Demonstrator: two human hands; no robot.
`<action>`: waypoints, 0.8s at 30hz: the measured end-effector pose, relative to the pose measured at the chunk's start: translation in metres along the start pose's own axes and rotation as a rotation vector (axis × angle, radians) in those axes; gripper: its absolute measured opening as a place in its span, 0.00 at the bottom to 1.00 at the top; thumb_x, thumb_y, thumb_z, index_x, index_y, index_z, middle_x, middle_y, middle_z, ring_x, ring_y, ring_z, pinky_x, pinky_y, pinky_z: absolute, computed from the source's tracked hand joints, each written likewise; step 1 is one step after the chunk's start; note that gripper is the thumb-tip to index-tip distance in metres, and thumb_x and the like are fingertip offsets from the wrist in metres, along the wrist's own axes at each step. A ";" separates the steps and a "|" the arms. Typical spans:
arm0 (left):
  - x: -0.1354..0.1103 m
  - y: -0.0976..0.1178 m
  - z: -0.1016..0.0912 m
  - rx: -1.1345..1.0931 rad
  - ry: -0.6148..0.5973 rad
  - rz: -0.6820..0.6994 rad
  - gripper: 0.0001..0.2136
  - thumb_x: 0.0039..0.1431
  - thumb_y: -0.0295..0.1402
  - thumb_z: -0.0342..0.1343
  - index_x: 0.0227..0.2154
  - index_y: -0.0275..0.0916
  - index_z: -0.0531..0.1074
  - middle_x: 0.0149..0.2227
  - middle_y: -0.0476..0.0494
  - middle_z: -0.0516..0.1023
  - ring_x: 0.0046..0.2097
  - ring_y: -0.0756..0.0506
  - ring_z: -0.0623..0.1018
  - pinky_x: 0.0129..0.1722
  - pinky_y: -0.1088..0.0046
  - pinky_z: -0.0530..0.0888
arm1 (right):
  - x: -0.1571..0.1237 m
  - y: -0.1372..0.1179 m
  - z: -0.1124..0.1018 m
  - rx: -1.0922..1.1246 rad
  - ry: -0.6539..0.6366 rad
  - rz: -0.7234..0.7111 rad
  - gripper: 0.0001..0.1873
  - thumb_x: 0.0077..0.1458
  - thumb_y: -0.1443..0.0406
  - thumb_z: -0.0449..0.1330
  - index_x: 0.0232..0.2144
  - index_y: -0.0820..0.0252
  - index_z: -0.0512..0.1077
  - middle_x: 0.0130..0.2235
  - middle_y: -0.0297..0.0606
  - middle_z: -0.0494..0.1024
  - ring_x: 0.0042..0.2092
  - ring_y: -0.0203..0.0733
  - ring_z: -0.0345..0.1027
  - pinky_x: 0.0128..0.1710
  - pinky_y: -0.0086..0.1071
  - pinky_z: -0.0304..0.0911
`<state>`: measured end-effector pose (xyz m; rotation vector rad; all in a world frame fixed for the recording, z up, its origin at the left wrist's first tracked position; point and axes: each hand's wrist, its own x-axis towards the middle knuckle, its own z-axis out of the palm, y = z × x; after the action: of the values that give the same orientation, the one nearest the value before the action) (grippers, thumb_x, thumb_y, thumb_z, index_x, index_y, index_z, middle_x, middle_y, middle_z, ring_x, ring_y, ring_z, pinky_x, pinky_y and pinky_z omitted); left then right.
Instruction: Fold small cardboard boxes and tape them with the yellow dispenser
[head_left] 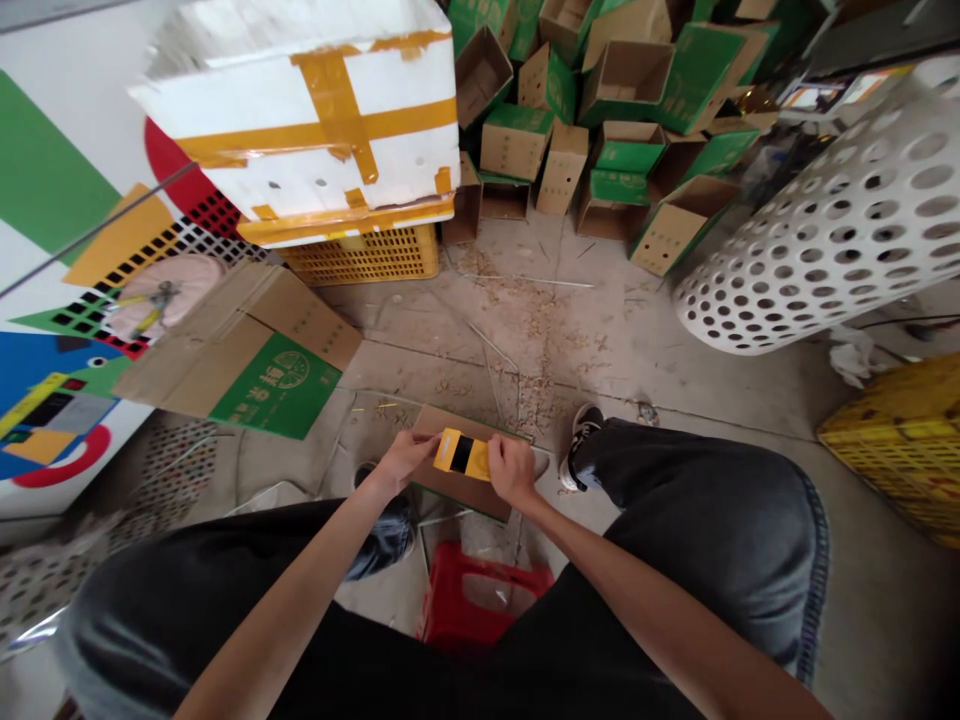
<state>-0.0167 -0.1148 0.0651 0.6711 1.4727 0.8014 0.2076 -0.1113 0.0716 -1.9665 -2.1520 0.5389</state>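
My right hand is wrapped around the right end of a small yellow device with a black band. At its left end, the fingers of my left hand are pinched together against the edge. Exactly what kind of device it is, I cannot make out. Below both hands, between my feet, a flat brown cardboard box with a green edge lies on the floor, partly covered by the hands and the device.
A red plastic stool is under me. On the left stand a green-and-brown carton and white foam boxes on a yellow crate. Several open cartons pile up ahead. A white perforated cylinder and yellow crate are right.
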 end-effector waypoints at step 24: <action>-0.004 0.015 -0.012 0.058 -0.073 -0.044 0.24 0.29 0.47 0.81 0.25 0.34 0.84 0.29 0.38 0.86 0.35 0.43 0.82 0.40 0.69 0.76 | 0.001 -0.008 -0.005 -0.073 -0.037 0.015 0.23 0.77 0.66 0.53 0.32 0.60 0.83 0.37 0.43 0.84 0.38 0.46 0.78 0.33 0.40 0.46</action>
<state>-0.0292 -0.1105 0.0798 0.7024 1.4443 0.6960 0.2015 -0.1104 0.0792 -2.0274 -2.2105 0.5103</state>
